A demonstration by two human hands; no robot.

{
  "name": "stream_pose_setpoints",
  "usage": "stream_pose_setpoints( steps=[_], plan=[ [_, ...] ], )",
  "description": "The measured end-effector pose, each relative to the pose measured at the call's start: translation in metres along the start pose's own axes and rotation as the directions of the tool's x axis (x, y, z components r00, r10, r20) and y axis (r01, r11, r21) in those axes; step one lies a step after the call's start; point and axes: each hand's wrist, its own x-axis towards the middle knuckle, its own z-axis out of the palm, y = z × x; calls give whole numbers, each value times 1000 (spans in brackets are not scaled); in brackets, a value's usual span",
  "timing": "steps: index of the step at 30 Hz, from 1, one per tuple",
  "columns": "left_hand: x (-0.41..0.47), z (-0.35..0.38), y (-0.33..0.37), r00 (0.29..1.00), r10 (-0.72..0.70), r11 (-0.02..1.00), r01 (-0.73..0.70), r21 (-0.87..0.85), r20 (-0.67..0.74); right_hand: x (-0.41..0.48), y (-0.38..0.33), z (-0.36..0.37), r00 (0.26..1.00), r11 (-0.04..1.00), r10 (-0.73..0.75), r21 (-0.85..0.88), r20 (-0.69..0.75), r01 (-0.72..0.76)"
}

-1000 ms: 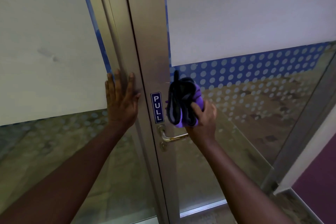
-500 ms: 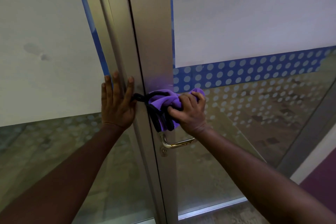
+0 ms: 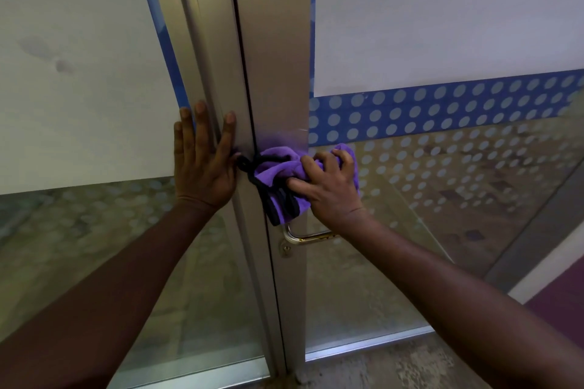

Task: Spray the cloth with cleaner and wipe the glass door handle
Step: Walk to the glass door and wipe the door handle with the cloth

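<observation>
My right hand (image 3: 328,186) presses a bunched purple cloth with black edging (image 3: 278,174) against the metal stile of the glass door (image 3: 278,79), just above the brass lever handle (image 3: 308,235). The cloth covers the spot where the PULL label sat. The handle's right end is hidden under my right wrist. My left hand (image 3: 203,161) lies flat with fingers spread on the neighbouring frame and panel, just left of the door gap. No spray bottle is in view.
Frosted white film (image 3: 442,16) covers the upper glass, with a blue dotted band (image 3: 442,104) under it on the right pane. A keyhole (image 3: 286,249) sits below the handle. The door's bottom rail (image 3: 363,346) meets a worn floor; a purple wall (image 3: 562,303) stands at far right.
My right hand swung the cloth from hanging beside the PULL label to pressed flat over it on the stile. In the last half second both hands barely moved.
</observation>
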Motion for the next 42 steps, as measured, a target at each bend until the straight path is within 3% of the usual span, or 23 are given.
stream_pose_setpoints(
  steps=[13,24,28,34,42],
  plan=[
    [0,0,-1,1000,16,999,-15,41,-14,-34,-6,9,951,984,-171,-9,256,180],
    [0,0,-1,999,29,998,-27,54,-34,-18,8,-7,908,960,-277,123,315,251],
    [0,0,0,999,22,999,-20,45,-33,-5,17,-17,926,971,-233,129,297,202],
    [-1,0,0,1000,15,999,-15,31,-16,14,32,-24,983,991,-121,81,140,111],
    [-2,1,0,999,26,999,-24,39,-35,11,27,-23,993,994,-20,106,117,7]
  ],
)
